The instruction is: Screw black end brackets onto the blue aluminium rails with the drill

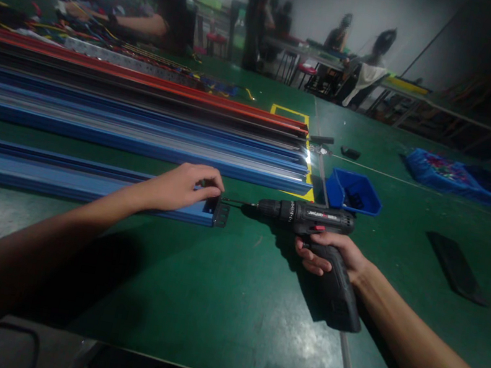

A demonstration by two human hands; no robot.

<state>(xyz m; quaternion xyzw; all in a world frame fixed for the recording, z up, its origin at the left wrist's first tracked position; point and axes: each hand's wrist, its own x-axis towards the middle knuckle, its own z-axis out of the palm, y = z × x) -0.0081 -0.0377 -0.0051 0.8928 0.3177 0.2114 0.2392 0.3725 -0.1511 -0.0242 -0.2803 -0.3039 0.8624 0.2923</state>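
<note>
My right hand [332, 254] is wrapped round the grip of a black cordless drill [322, 219], its fingers near the red-marked trigger area. The drill's long thin bit [242, 203] points left, to the end of a blue metal channel [175, 211]. A black end cap [220, 215] sits at that end of the channel. My left hand [186, 186] lies over the channel's end, thumb and forefinger closed at the upper part of the cap, right by the bit's tip. Whether a screw is between these fingertips is hidden.
Several blue, black and red channels [141, 129] lie side by side behind, ending near yellow tape [296, 194]. A blue bin [359, 194] holds small dark parts. A flat black piece [455, 266] lies at right. Across the green table [222, 324], a person [152, 11] works among wires.
</note>
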